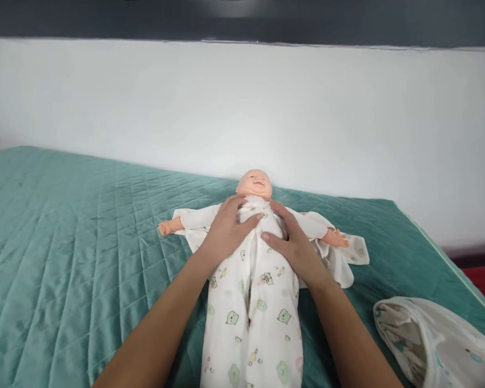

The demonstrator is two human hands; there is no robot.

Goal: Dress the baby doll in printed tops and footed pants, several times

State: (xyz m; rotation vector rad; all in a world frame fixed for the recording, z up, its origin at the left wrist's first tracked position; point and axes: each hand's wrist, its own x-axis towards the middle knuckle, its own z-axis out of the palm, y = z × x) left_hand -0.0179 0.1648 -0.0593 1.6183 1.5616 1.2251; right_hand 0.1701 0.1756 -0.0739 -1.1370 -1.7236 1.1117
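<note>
A baby doll [255, 183] lies on its back with its head by the wall and both arms stretched sideways. White trousers [250, 302] with green bear prints cover its legs and reach up over its chest. A white printed top [335, 264] has its sleeves on the doll's arms, and its body spreads out beneath the doll. My left hand [230, 226] rests on one side of the doll's chest, fingers spread and thumb pointing inward. On the other side my right hand [291, 237] lies likewise, fingers apart, touching the trousers' upper part.
A green quilted cover [84, 242] lies under everything. At the lower right sits a bundled white printed cloth item [444, 339] with an open, rounded edge. Behind the doll rises a white wall [242, 108]. Something red [483, 280] shows beyond the right edge.
</note>
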